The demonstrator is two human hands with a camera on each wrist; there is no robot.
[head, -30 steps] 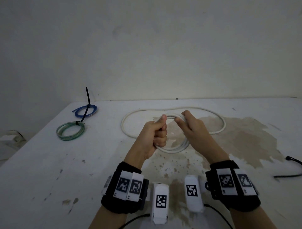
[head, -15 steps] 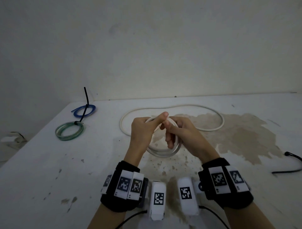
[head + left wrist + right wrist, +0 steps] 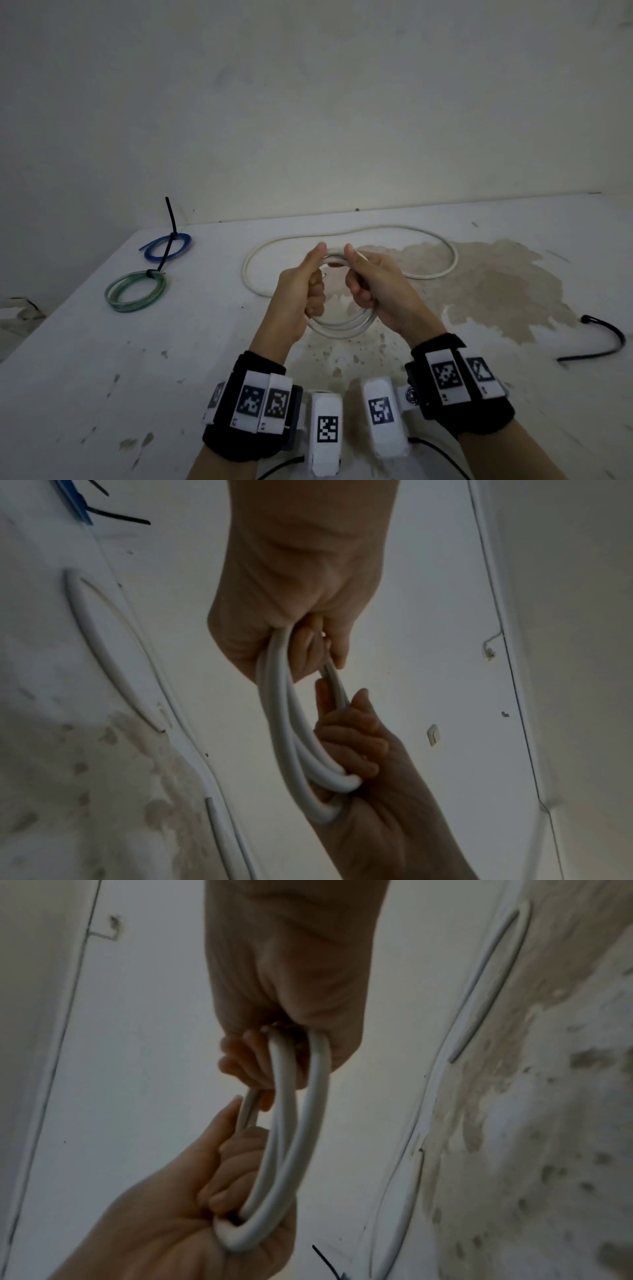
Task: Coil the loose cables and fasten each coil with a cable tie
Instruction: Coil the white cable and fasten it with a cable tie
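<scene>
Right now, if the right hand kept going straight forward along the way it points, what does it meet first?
Probably the loose far loop of the white cable lying on the table beyond the right hand, then the wall. Depth is unclear; the hand may pass above the loop.

2 tied coils (image 3: pixel 136 290) far left on table (image 3: pixel 85 394), held cable (image 3: pixel 342 327) centre, loose tie (image 3: pixel 603 337) far right

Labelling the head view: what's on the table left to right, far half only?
green coil → blue coil → left hand → right hand, both gripping the white cable → loose black cable tie.
</scene>
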